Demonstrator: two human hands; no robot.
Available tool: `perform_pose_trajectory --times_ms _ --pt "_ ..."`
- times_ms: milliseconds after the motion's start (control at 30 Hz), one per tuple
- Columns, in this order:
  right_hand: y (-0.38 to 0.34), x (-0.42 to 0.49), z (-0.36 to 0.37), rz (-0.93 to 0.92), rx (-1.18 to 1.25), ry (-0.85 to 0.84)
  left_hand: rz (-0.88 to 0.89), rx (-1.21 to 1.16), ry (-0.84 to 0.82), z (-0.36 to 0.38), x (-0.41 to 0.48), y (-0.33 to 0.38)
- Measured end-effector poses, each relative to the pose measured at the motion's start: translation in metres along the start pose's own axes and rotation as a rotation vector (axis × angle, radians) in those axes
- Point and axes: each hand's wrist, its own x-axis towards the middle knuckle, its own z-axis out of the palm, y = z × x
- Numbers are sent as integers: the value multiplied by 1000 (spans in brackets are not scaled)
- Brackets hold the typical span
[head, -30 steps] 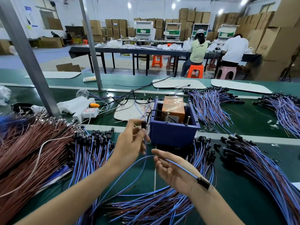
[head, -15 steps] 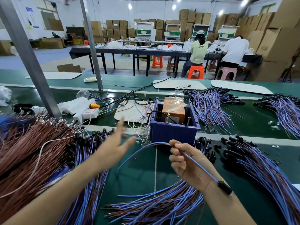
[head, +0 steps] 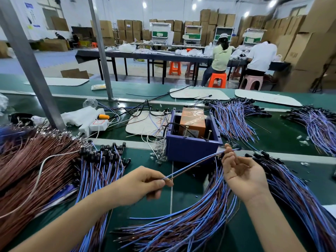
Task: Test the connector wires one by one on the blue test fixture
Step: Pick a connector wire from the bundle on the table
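— So why the big heaps on the table (head: 283,135)?
— Stock kept within reach: brown wires (head: 27,160) far left of the left grip (head: 143,184), blue-and-brown bundles (head: 181,230) beneath both grips.
— And the blue test fixture (head: 192,150)?
— It sits just beyond the right grip (head: 241,175), open top upward, so a plug end travels little, I judge.
— Where's the connector wire (head: 196,163) in hand?
— Stretched between the grips, clear of the heaps. The left grip pinches its bare end; the right grip pinches near its far end, beside the fixture's front corner, likely to keep one wire singled out.
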Motion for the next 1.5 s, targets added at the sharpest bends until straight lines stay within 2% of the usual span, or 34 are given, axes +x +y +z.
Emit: perform_pose_trajectory --times_ms 133,333,433,500,600,667,733,767,833,900,1033,1133,1200,1367,1500 --pt "-5 8 -9 -64 -216 138 -50 9 77 -12 -10 -4" --pt "-15 19 -31 -39 -762 282 -10 106 138 -40 -33 5" --pt "-16 22 -31 -92 -1033 339 32 116 181 -42 -35 10" --pt "-11 19 -24 -186 -1345 387 58 164 176 -37 -32 12" --pt "5 8 -7 -297 -2048 454 94 313 139 -29 -23 16" --pt "22 -3 4 -421 -2253 432 119 327 116 -24 -15 21" --pt "44 -16 13 -613 -2151 198 153 343 102 -17 -4 27" --pt "57 -22 17 -651 -2000 34 171 337 105 -13 2 31" --pt "83 -32 21 -558 -1700 -230 195 264 130 -7 12 37" --pt "97 -34 18 -512 -1544 -299 192 196 143 -5 19 42" --pt "96 -28 7 -581 -1380 -128 110 -62 234 -5 28 43" --pt "94 -22 4 -536 -1271 -93 46 -393 327 4 38 41" --pt "94 -19 2 -514 -1187 -70 6 -521 355 15 45 39" --pt "93 -7 -3 -451 -888 82 -56 -594 408 32 62 38" --pt "82 9 -4 -479 -625 314 -99 -672 423 30 76 42"
